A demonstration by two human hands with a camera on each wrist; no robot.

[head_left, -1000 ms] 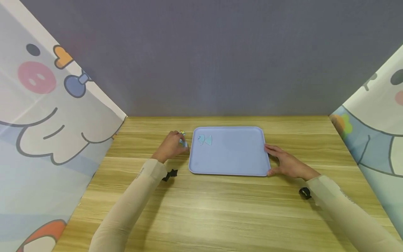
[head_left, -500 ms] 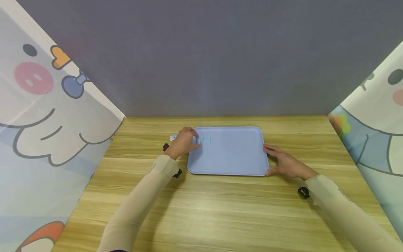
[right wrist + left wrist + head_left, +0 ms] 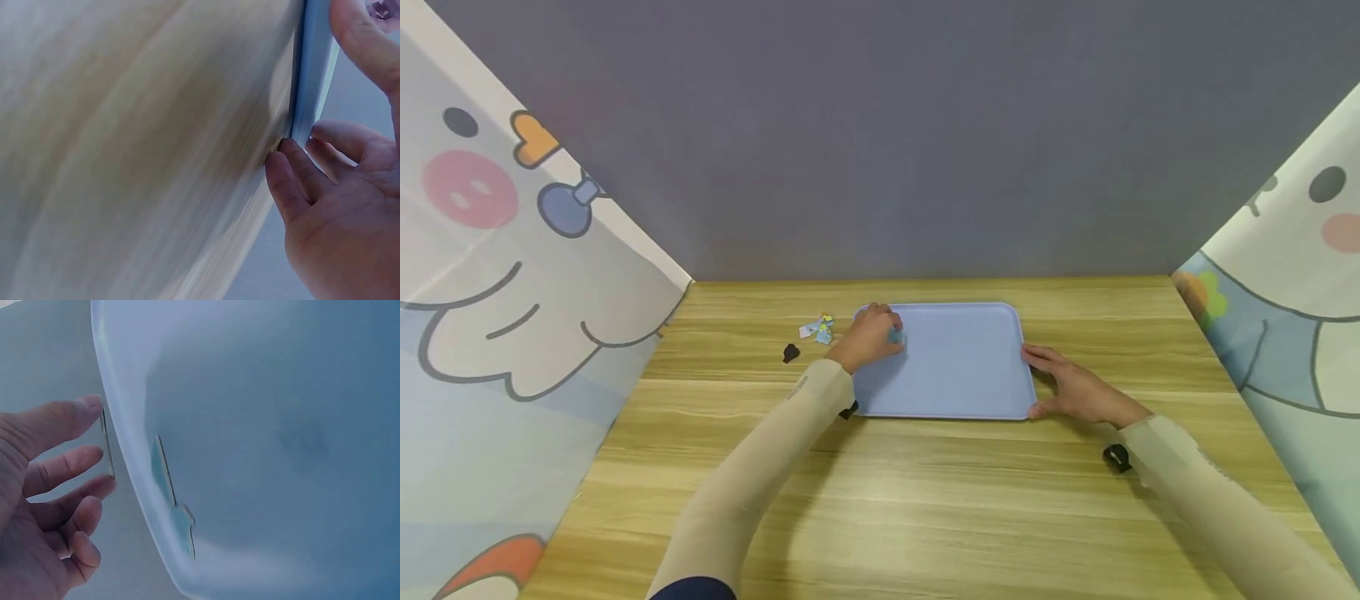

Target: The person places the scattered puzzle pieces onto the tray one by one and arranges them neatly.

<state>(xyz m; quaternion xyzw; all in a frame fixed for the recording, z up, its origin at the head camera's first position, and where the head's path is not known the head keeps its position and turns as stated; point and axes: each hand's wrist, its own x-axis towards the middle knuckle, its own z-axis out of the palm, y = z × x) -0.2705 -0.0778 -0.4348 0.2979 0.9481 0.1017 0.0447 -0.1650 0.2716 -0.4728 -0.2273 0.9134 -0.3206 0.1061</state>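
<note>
My left hand [image 3: 870, 335] is over the left part of the pale blue tray [image 3: 962, 367]. Between thumb and fingertips it pinches a thin flat puzzle piece [image 3: 107, 444], seen edge-on in the left wrist view, so its printed face is hidden there. Two light blue flat pieces lie on the tray close to its rim: a pointed one [image 3: 162, 472] and an irregular one [image 3: 185, 532]. At the tray's right edge, my right hand [image 3: 1078, 392] touches the rim, thumb near the front corner and fingers farther back, as the right wrist view also shows.
Several small colourful flat pieces [image 3: 820, 328] lie in a cluster on the wooden table [image 3: 925, 500], left of the tray. A grey wall [image 3: 925, 150] rises behind the table, with cartoon-printed panels [image 3: 482, 275] at both sides.
From beside the colourful pieces my left hand has moved right, over the tray's left part, and now covers the pieces there in the head view. The right hand stays at the rim.
</note>
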